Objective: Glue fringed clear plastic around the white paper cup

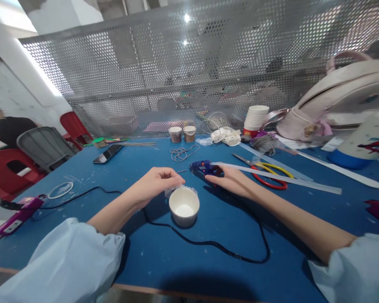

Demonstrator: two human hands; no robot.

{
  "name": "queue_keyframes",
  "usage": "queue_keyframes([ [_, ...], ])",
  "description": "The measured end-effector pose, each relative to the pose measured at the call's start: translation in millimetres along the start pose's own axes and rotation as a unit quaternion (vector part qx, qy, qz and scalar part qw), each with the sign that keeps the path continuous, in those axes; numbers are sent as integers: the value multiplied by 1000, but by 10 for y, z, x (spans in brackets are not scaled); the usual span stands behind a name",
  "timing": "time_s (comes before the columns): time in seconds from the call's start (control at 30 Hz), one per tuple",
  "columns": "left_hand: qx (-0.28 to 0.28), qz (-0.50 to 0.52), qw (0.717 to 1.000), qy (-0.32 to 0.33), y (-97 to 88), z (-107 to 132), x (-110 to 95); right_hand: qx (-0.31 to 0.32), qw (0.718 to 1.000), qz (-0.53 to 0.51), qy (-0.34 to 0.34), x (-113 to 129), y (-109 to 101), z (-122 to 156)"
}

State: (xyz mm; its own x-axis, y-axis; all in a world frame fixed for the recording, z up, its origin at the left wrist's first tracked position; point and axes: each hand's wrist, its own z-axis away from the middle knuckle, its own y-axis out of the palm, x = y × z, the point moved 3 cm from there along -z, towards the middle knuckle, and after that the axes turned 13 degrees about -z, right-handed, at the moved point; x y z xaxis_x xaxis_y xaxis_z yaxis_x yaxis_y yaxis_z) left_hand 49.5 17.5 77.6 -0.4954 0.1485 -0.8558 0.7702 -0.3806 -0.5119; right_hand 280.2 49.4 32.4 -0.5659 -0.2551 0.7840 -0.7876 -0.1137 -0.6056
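Note:
A small white paper cup stands upright on the blue table in front of me. At its back rim a translucent frilly strip shows. My left hand is closed in a pinch on this strip, just behind the cup; the fingertips partly cover it. A thin stick lies just beyond those fingers. My right hand grips a blue hot glue gun resting low over the table to the right of the cup, its nozzle pointing left. A long clear glue stick extends from its back end.
Scissors lie right of the glue gun. A black cord loops around the cup toward a purple power strip. Behind are two small filled cups, grey string, stacked paper cups, a phone and a bag.

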Motion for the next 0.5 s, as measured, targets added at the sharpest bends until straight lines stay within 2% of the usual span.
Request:
queue_keyframes([
  [0.13,10,7,1000,-3,29,-31,18,-21,1000,-20,2,75,134,-122],
  [0.27,3,31,999,-4,47,-32,31,-34,999,-31,13,43,209,-197],
  [0.4,-5,37,999,-10,59,-28,56,-36,999,-35,13,43,194,-186],
  [0.5,-12,46,999,-13,55,-15,78,-39,999,-26,14,86,113,-77],
])
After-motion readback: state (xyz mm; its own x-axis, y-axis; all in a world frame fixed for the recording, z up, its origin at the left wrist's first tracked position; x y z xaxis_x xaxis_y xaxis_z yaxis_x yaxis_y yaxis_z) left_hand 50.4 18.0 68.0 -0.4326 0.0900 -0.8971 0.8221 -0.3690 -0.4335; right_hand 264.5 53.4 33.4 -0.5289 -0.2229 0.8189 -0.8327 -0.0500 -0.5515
